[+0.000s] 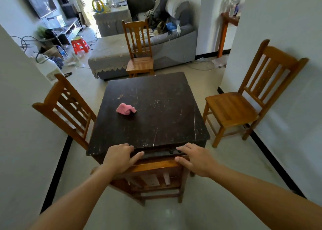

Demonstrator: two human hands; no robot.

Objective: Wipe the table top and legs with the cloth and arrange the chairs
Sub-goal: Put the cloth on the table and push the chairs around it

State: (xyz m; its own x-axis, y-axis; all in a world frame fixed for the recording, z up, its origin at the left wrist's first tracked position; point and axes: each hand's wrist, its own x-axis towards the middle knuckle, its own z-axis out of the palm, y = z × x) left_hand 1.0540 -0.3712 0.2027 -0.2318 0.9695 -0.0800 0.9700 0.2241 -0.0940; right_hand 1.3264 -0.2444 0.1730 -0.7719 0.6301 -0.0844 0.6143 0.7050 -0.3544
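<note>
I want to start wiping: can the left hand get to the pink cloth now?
Probably yes: the left hand rests on the near chair, and bare table top lies before the pink cloth.

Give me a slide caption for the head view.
Both hands on near chair at dark table; pink cloth on top.
</note>
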